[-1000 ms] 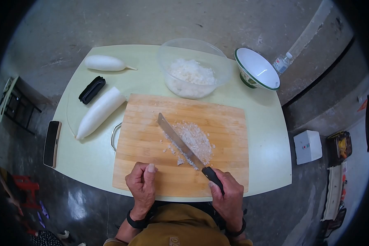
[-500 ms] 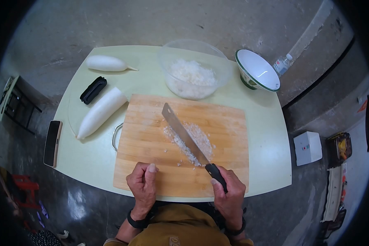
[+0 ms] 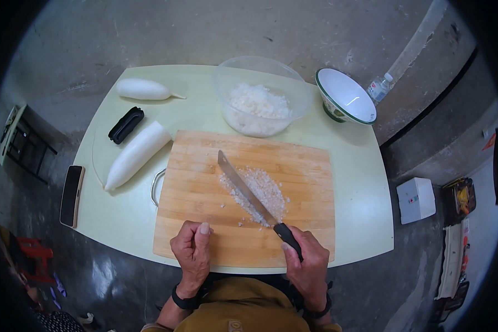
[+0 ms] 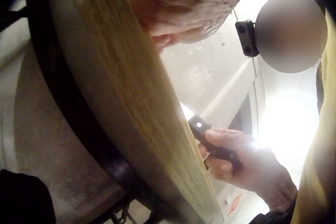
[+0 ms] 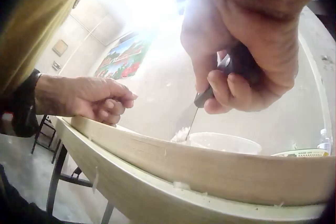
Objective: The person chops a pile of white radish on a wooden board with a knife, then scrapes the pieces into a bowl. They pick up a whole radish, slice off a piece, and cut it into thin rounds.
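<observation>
In the head view my right hand [image 3: 308, 263] grips the black handle of a kitchen knife [image 3: 249, 193]. Its blade slants up and left across a pile of finely chopped white bits [image 3: 268, 189], which looks like radish, on the wooden cutting board [image 3: 191, 188]. My left hand [image 3: 191, 249] rests at the board's near edge, fingers curled and thumb on top, holding nothing. The right wrist view shows the right hand's fingers [image 5: 226, 90] wrapped round the handle, with the left hand's curled fingers across from it. Most of the blade is hidden there.
Behind the board stands a clear plastic bowl [image 3: 235, 119] with chopped white pieces. A green-rimmed bowl [image 3: 346, 97] and a bottle [image 3: 379, 88] are at the back right. Two white radishes, one whole [image 3: 144, 88] and one cut [image 3: 138, 155], a black case [image 3: 126, 125] and a phone [image 3: 72, 196] lie left.
The knife rises with its tip farther from me, then comes back down over the chopped bits. The pile's left side shifts a little under the blade. My left hand stays in place.
</observation>
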Available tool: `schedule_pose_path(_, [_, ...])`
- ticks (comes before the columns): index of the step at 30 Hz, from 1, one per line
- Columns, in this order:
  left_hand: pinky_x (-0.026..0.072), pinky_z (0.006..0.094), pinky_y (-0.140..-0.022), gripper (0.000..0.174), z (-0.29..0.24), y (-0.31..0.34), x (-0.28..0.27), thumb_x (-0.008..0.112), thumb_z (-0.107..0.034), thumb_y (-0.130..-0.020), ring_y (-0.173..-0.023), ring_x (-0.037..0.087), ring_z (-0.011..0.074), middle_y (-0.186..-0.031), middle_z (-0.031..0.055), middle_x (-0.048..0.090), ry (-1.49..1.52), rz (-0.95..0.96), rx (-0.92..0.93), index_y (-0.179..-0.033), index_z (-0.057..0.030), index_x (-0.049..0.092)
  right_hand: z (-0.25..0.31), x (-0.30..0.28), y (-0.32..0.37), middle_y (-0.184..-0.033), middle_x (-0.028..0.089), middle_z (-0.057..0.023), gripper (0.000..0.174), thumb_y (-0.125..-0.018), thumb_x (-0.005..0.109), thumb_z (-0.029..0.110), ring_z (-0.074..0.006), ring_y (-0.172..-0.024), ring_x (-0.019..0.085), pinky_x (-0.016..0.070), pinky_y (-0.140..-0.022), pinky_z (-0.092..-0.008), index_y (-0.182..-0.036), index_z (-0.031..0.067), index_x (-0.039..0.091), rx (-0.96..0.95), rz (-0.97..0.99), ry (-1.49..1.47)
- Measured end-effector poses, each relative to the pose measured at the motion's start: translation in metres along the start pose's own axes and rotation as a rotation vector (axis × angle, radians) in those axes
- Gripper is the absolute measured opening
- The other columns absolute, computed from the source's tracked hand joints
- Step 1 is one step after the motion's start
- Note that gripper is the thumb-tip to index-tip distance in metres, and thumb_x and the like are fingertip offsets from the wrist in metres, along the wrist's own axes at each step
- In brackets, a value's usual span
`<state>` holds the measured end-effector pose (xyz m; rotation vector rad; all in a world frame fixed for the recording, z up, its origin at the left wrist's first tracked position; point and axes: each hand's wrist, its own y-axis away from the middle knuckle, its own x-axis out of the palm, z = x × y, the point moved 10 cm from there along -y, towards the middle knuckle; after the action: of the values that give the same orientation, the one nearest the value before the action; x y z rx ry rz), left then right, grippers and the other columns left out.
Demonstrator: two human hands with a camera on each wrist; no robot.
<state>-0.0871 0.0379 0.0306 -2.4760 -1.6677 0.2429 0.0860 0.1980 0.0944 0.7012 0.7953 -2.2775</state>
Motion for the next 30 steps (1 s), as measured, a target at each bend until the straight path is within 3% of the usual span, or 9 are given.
schedule_pose_path(11, [0.0386, 0.0223, -0.055, 0.025, 0.004, 0.001, -0.001, 0.058, -0.018, -0.094, -0.059, 0.046, 0.0058, -0.064, 0.0009, 0.057, 0.018, -0.003, -0.027, -0.077, 0.0001, 0.058, 0.006, -0.002, -0.002, -0.082, 0.062, -0.0150, 0.036, -0.076, 0.065, -0.003, -0.0299, -0.068, 0.063, 0.0503, -0.060, -0.0353, -0.111, -0.0003, 0.060, -0.035, -0.039, 0.000])
schedule_pose_path(14, [0.0385, 0.0222, -0.055, 0.025, 0.000, 0.000, 0.000, 0.058, -0.018, -0.094, -0.059, 0.046, 0.0059, -0.063, 0.0007, 0.057, -0.019, 0.000, -0.014, -0.077, 0.0001, 0.058, 0.002, 0.006, -0.003, -0.082, 0.061, -0.0146, 0.036, -0.076, 0.065, -0.003, -0.0297, -0.067, 0.062, 0.0497, -0.058, -0.0349, -0.111, 0.0000, 0.060, -0.020, 0.026, -0.009])
schedule_pose_path(25, [0.0371, 0.0223, -0.054, 0.026, 0.000, 0.001, 0.000, 0.058, -0.019, -0.094, -0.058, 0.044, 0.0055, -0.062, -0.0005, 0.054, -0.001, -0.005, 0.006, -0.076, -0.0002, 0.058, 0.005, -0.006, -0.001, -0.082, 0.061, -0.0145, 0.035, -0.077, 0.063, -0.003, -0.0292, -0.067, 0.062, 0.0490, -0.057, -0.0355, -0.112, 0.0011, 0.060, -0.028, -0.078, 0.019])
schedule_pose_path(30, [0.0369, 0.0222, -0.054, 0.026, -0.001, 0.000, 0.000, 0.058, -0.019, -0.094, -0.058, 0.044, 0.0055, -0.062, -0.0005, 0.054, -0.013, -0.004, 0.010, -0.076, -0.0002, 0.057, 0.005, -0.001, -0.003, -0.083, 0.061, -0.0150, 0.035, -0.077, 0.063, -0.003, -0.0296, -0.067, 0.062, 0.0498, -0.058, -0.0355, -0.112, 0.0003, 0.060, -0.002, -0.016, 0.026])
